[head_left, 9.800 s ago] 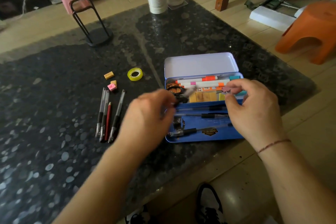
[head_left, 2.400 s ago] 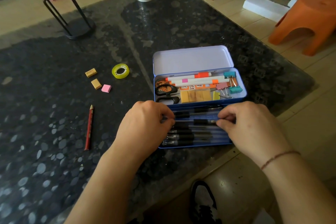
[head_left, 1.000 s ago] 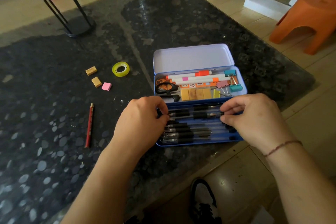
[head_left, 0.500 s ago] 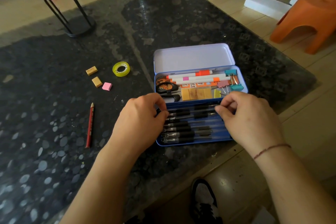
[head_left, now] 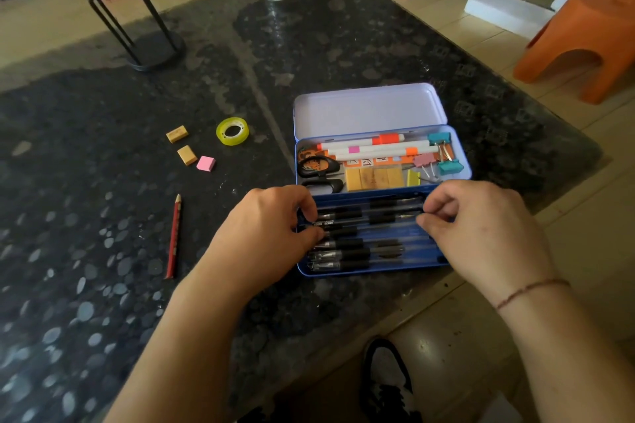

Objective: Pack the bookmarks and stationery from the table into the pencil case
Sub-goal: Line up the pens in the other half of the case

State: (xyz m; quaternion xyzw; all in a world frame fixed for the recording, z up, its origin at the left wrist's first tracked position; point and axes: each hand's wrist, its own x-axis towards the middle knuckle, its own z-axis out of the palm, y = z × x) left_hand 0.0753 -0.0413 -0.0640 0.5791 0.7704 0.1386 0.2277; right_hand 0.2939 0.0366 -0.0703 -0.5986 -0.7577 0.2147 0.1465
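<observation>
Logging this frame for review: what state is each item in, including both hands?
pencil case: lid open, tray partly filled.
pens: lying side by side in the front compartment.
left hand: pinching a pen's left end.
right hand: pinching the same pen's right end.
red pencil: loose on the table.
tape roll: flat on the table.
three erasers: unpacked on the table.
scissors: inside the case, closed.
</observation>
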